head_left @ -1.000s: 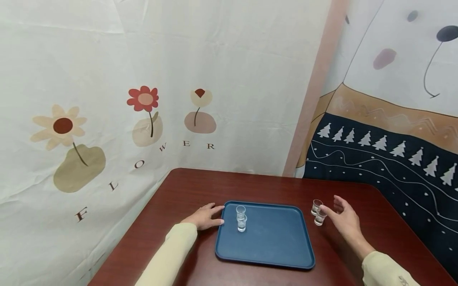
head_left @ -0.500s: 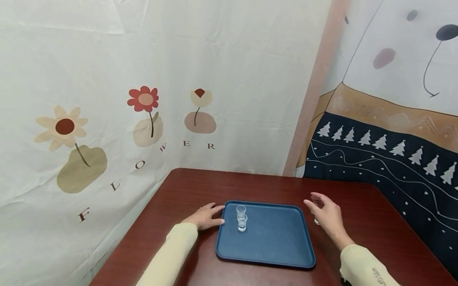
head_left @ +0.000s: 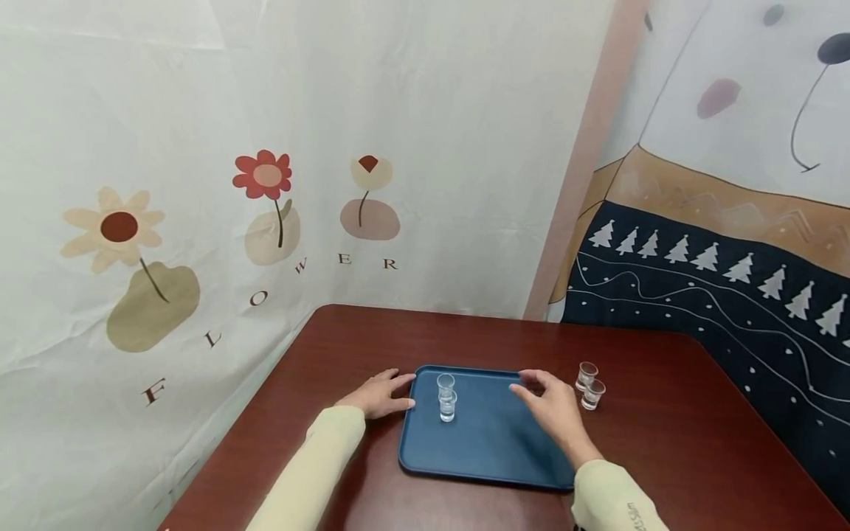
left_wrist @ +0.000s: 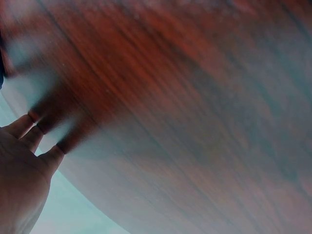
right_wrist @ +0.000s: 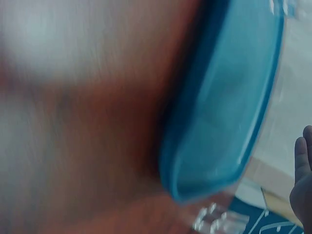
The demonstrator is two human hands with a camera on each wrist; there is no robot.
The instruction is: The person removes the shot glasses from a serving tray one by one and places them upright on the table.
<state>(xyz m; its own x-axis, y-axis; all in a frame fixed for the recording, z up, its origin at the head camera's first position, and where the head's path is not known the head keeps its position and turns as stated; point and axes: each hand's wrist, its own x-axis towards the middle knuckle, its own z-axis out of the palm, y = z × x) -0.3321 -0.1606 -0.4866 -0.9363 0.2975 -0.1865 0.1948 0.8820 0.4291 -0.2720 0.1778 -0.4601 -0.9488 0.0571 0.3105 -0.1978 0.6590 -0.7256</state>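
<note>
A blue tray (head_left: 491, 442) lies on the table with two small clear shot glasses on its left part, a rear one (head_left: 446, 383) and a front one (head_left: 448, 408). At the tray's left edge rests my left hand (head_left: 375, 396), its fingers and thumb extended against the rim. My right hand (head_left: 554, 413) hovers above the tray's right side, thumb apart from the fingers, and no glass shows in it. Right of the tray stand two more shot glasses, one behind (head_left: 586, 375) and one in front (head_left: 593, 395). The right wrist view shows straight fingers (right_wrist: 302, 155) at its edge.
The reddish-brown table (head_left: 664, 428) reaches back to a white curtain (head_left: 465, 184) printed with flowers. A dark blue cloth (head_left: 697, 295) with white trees hangs behind the table's right side. Both wrist views are partly blurred.
My right hand has moved left from beside the two right-hand glasses, past them, to above the tray. Those glasses still stand on the table. My left hand stays at the tray's edge.
</note>
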